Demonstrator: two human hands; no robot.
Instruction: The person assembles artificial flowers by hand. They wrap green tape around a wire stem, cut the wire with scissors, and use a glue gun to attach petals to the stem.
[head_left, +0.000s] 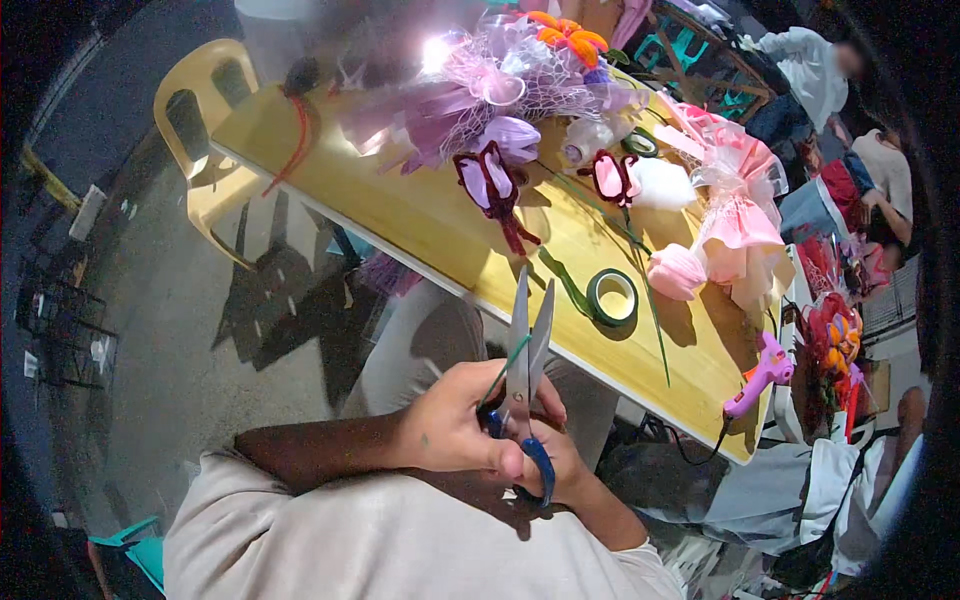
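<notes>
Blue-handled scissors (519, 390) point away from me in front of my lap, their blades apart. My right hand (566, 457) grips them by the handles. Close against it, my left hand (450, 420) has a thin green stem or wire (506, 369) at its fingers. That strip slants across the blades, and its lower end is hidden by the hand. Beyond the blade tips, a roll of green floral tape (613, 298) stands on the yellow table (420, 217), a loose tail trailing from it. Beside the tape lies a pink tulip (676, 271) with a green stem.
Purple wrapped bouquets (487, 90) and a pink bouquet (739, 202) cover the far side. A purple-trimmed butterfly shape (491, 184) lies nearer. A pink glue gun (761, 375) rests at the right edge, its cord hanging down. A plastic chair (206, 112) is left; people (814, 75) are beyond.
</notes>
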